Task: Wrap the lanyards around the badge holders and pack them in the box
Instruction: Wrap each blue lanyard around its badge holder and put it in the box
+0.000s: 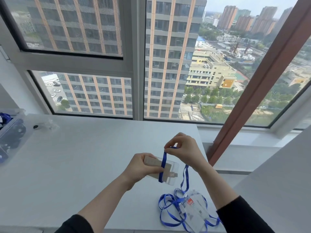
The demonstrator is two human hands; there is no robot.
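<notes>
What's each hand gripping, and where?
Left hand grips the clear plastic badge holder by its left end; right hand pinches the blue lanyard strap above it.

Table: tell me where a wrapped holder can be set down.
Free: the table between the clear box and the left hand. Crowded: near-right corner, with loose badge holders and tangled lanyards.
</notes>
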